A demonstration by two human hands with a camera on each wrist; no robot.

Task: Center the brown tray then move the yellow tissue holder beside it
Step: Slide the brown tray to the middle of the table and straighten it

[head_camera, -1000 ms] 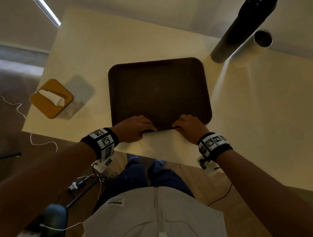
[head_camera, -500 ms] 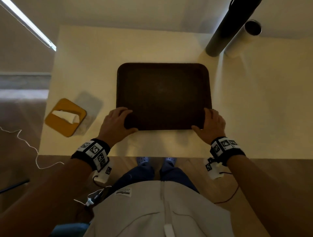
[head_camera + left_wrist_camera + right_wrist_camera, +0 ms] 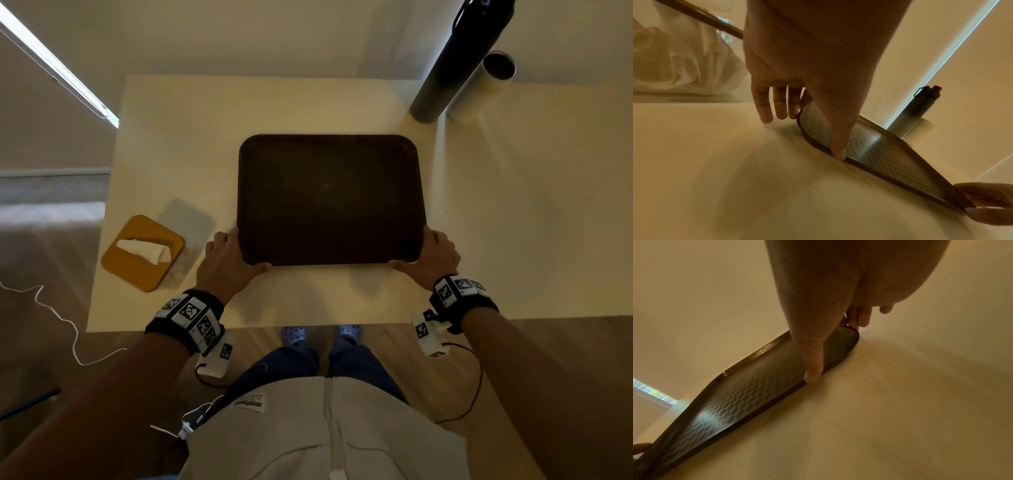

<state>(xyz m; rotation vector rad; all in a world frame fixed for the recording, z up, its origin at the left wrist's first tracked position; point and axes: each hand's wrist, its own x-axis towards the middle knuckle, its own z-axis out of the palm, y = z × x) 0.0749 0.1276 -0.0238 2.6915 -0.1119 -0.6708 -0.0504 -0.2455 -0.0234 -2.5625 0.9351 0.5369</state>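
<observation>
The brown tray [image 3: 329,198] lies flat on the cream table [image 3: 513,222], its sides square to the table's edges. My left hand [image 3: 236,255] brackets the tray's near left corner: straight fingers [image 3: 777,107] run along the left side and the thumb [image 3: 837,146] presses on the near rim. In the same way my right hand [image 3: 430,253] frames the near right corner, thumb [image 3: 813,369] on the near rim. The yellow tissue holder [image 3: 142,253], with a white tissue poking out, stands at the table's left edge, apart from the tray; its clear side [image 3: 680,65] shows in the left wrist view.
A tall dark bottle [image 3: 455,61] and a white cylinder [image 3: 479,92] stand at the far right, just beyond the tray's far right corner. The table's near edge [image 3: 308,325] runs close below my wrists. A white cable [image 3: 61,318] lies on the floor at left.
Both hands slid apart from the middle of the tray's near edge to its near corners. The tray turned from a skewed lie to square with the table.
</observation>
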